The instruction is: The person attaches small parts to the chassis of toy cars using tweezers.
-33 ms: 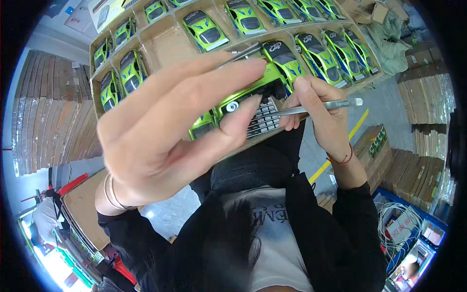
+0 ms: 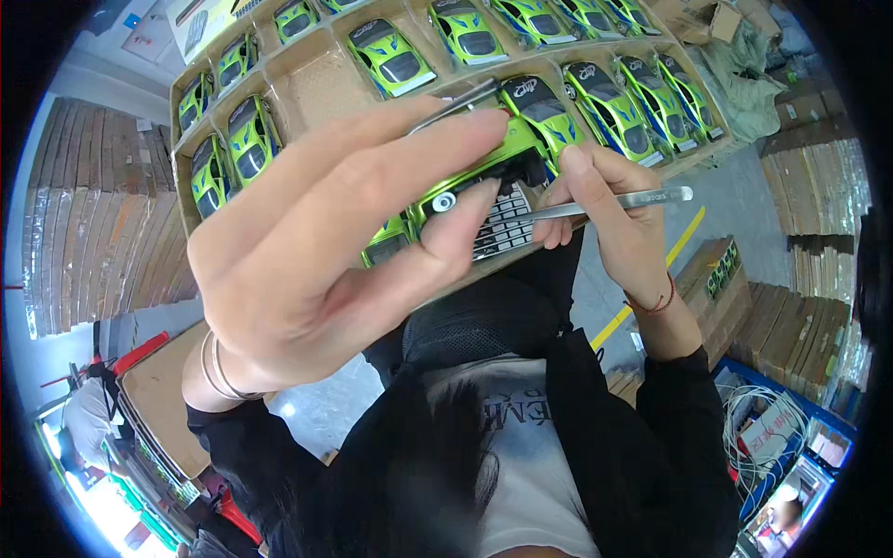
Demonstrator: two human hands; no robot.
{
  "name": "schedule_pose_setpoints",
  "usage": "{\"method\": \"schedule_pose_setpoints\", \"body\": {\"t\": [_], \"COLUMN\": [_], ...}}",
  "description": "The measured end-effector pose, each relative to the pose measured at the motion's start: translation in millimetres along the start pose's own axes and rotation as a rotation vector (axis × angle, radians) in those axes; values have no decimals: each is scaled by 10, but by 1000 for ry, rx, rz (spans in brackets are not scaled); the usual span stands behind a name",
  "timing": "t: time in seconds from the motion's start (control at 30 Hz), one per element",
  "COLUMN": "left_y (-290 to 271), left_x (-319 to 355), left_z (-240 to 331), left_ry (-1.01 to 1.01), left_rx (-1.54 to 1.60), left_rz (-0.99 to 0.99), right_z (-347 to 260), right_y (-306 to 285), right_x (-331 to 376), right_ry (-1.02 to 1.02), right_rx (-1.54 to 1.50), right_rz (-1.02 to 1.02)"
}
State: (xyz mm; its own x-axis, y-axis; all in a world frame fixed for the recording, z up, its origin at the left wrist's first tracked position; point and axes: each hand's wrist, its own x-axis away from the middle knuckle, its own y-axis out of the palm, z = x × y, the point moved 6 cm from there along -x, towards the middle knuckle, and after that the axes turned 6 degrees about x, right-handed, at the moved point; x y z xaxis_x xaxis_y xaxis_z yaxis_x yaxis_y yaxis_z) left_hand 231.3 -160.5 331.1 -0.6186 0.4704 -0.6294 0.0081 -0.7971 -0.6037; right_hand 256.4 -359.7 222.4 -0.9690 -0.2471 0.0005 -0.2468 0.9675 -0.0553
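My left hand (image 2: 307,242) is closed around a bright green toy car (image 2: 521,139), which is tilted so that a wheel and its dark underside show. A thin dark metallic rod (image 2: 465,100) lies along the fingers of this hand; its kind is unclear. In my right hand (image 2: 614,209) are metal tweezers (image 2: 656,197), pinched between thumb and fingers. They point left, past the car's lower side; their tips are hard to make out near my left thumb. Beneath the car sits a panel with a black-and-white grid (image 2: 507,237).
A divided brown tray (image 2: 316,88) spans the far side, with green toy cars (image 2: 395,60) in its compartments. Stacked flattened cardboard (image 2: 102,214) stands at left, with more stacks (image 2: 814,177) at right. A blue crate (image 2: 767,465) holds coiled white cable (image 2: 758,418).
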Motion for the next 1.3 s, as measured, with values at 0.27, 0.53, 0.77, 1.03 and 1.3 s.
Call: {"method": "schedule_pose_setpoints", "body": {"t": [0.27,0.53,0.77,1.03,1.3], "left_y": [69,74,78,118,104], "left_x": [49,38,52,50,40], "left_z": [-15,-33,36,81,107], "left_ry": [20,133,-5,-19,-40], "left_rx": [-16,-33,68,120,96], "left_rz": [25,-15,-5,-5,-41], "right_z": [29,13,-602,-777,-813], "right_y": [31,20,-82,20,25], "right_x": [-15,-12,22,-65,-58], "right_ry": [4,-79,-487,-461,-472], "right_rx": [54,138,-316,-169,-174], "right_rz": [-2,26,-121,-128,-143]}}
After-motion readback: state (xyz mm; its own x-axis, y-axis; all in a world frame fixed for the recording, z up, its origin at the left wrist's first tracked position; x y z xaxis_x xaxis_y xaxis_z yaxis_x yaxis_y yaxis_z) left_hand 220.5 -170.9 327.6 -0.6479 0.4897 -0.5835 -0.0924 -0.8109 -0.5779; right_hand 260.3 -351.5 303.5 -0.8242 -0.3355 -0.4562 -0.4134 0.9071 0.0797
